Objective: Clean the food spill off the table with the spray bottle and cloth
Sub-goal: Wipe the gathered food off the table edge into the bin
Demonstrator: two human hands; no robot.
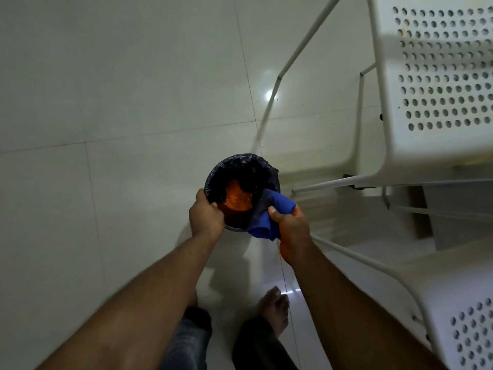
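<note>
- A pale tiled floor (133,102) is being seen from above, filling most of the view, with a bright light reflection lying on it near the chair legs.
- Two white perforated chairs are being shown on the right: one chair (437,84) in the upper right corner, a second chair (469,332) at the lower right, thin white metal legs being spread across the floor between them.
- A small round bin (241,166), lined with a black bag, is being shown standing on the floor just beside the upper chair's legs; orange food waste (237,198) is being seen lying inside it.
- The bin's near-left rim is being gripped by the left hand (206,217), its fingers being curled over the edge and the thumb being laid along the outside.
- A blue cloth (269,217) is being held bunched at the bin's near-right rim, part of it hanging over the opening and part below the rim.
- The cloth is being clutched by the right hand (292,231), with the thumb pressed on top of the fabric and the fingers wrapped beneath; orange staining is being shown on that hand.
- A bare foot (274,308) and dark trouser legs are being seen at the bottom edge.
</note>
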